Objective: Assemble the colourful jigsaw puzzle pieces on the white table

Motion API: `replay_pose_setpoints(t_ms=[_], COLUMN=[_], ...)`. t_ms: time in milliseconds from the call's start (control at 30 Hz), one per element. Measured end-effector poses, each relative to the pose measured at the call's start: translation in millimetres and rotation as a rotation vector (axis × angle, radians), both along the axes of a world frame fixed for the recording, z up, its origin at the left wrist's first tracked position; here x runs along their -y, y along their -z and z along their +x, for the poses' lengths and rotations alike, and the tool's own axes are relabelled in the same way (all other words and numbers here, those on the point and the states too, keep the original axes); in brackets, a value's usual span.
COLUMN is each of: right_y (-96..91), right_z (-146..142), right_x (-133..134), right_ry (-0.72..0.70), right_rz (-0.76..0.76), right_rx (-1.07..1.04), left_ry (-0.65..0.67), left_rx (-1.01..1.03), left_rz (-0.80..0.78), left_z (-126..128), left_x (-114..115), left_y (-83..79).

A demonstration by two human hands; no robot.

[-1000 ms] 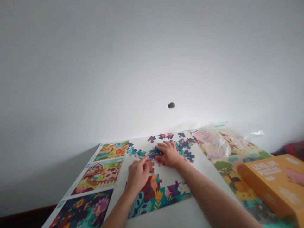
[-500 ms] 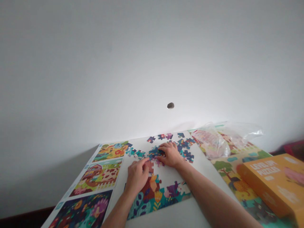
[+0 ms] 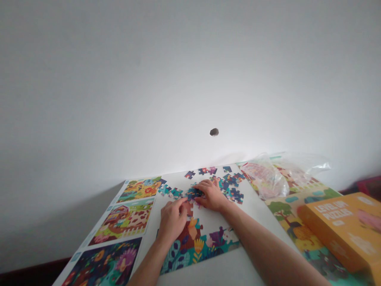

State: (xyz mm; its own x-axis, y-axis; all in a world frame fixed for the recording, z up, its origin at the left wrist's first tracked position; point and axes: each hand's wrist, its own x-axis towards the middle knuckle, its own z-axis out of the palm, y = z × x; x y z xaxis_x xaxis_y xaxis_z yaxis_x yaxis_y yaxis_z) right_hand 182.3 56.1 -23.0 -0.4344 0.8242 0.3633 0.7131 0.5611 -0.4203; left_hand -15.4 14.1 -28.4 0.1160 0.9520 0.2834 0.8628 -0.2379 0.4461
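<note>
My left hand (image 3: 172, 219) rests beside a brown puzzle piece (image 3: 189, 208), its index finger stretched forward to the piece's upper edge and its thumb apart. The other fingers curl under. Over a heap of teal and blue puzzle pieces (image 3: 195, 193) lies my right hand (image 3: 210, 194), fingers stretched and spread, thumb apart; its fingertips touch the heap. Whether a piece is under those fingertips is hidden. Closer to me is a partly joined jigsaw (image 3: 198, 242) with brown, yellow and purple shapes, its left side covered by my left hand and forearm.
Loose pieces (image 3: 235, 194) lie to the right and more pieces (image 3: 204, 171) at the back. Printed picture sheets (image 3: 127, 220) line the left side. At right are a clear plastic bag (image 3: 266, 178) and an orange puzzle box (image 3: 342, 226). A wall with a hole (image 3: 214, 132) stands behind.
My right hand has shifted slightly, its fingers reaching a little further left over the heap and the pieces beneath nudged. My left hand stays nearly still.
</note>
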Motion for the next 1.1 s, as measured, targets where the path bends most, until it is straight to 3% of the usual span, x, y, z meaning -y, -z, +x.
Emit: replay_pose_setpoints(t_ms=[533,833,1100], right_y=[-9.3,-0.3,-1.2], right_z=[10,4,2], right_x=[-1,0,3], right_ry=[0.085,-0.037,-0.086], right_rz=[0.125,0.04,0.065], right_rx=[-0.138,-0.061,0.027], left_ry=[-0.004,-0.025,0.003], left_rx=[-0.025,-0.031,-0.019], left_rz=[0.008,-0.005,0.007], left_z=[-1,0,-2], left_x=[0,0,-1], left_y=[0.8,-1.4,1.8])
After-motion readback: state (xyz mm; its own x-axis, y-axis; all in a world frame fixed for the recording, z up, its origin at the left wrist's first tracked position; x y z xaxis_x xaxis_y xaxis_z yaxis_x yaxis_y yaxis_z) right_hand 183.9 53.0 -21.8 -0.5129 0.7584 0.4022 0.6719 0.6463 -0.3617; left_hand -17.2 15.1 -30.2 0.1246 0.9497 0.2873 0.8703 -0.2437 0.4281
